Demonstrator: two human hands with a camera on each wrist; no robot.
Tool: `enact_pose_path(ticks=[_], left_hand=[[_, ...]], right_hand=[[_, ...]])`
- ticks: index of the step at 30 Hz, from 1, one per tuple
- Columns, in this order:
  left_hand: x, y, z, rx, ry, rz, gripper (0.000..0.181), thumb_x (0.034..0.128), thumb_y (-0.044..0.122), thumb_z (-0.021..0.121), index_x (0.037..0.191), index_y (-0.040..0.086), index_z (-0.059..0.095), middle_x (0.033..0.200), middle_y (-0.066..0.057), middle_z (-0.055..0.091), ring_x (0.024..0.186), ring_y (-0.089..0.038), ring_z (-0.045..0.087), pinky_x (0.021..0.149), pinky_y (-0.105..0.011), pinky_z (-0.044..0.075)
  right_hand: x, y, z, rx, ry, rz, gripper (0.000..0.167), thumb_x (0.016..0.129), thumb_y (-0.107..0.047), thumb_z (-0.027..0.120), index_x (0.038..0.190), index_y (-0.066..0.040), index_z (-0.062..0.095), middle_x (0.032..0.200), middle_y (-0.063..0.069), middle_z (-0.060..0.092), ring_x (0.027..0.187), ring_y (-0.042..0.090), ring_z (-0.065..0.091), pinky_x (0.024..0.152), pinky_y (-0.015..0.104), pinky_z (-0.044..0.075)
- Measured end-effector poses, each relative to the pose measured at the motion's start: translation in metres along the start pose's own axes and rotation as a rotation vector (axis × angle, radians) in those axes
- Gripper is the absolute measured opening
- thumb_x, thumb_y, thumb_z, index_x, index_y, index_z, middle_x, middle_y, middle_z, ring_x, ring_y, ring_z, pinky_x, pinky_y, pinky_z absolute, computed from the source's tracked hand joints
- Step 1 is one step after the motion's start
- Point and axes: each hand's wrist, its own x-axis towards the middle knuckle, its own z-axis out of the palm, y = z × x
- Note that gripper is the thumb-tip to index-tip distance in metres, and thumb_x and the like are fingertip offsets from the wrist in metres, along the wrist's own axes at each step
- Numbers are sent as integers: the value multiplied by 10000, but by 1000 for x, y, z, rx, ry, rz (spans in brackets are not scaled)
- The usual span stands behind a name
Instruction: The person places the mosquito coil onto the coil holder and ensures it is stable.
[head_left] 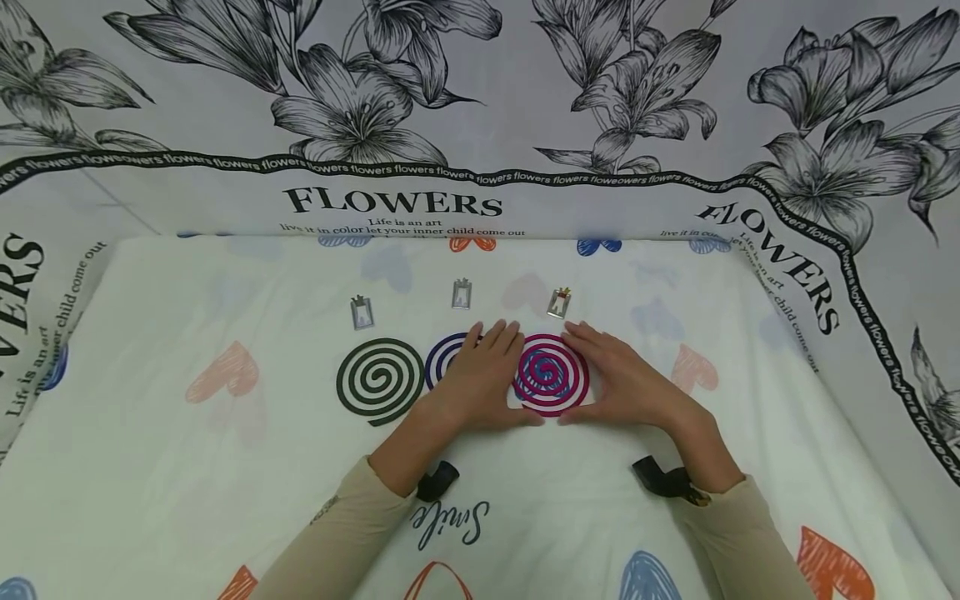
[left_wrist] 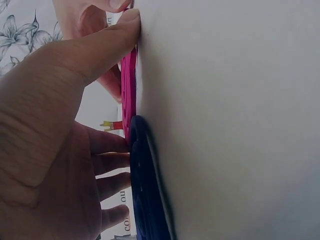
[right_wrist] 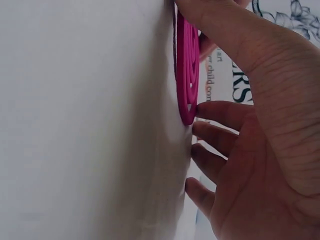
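Note:
A magenta spiral coil (head_left: 551,375) lies flat between the two hands, with blue showing through its gaps. The left hand (head_left: 482,377) rests at its left side, thumb extended along the near edge and fingers pointing away. Under that hand a dark blue coil (head_left: 437,360) is partly hidden; in the left wrist view the fingertips touch near this blue coil (left_wrist: 145,175). On the other side, the right hand (head_left: 628,377) touches the magenta coil (right_wrist: 186,70), its thumb and fingers spread around the edge. A dark green coil (head_left: 380,381) lies farther left.
Behind the coils stand or lie small silver metal pieces: a left one (head_left: 362,312), a middle one (head_left: 461,293) and a right one (head_left: 558,302). A white cloth (head_left: 285,467) with printed hearts covers the surface. Beyond it lies a flower-print cloth (head_left: 510,100).

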Motion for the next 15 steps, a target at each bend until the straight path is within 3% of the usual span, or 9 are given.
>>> enact_pose_path(ticks=[15], left_hand=[[3,2,5,-36,33,6,1166,813,731,760,1650,45,326,1748,-153,296,1658,-350,215,1365,-558,166]], right_hand=[[0,5,2,30,-2,-10,1162,694,-502,964,1624,-86,404,1760,113,286,1644,391,224,1305,678,228]])
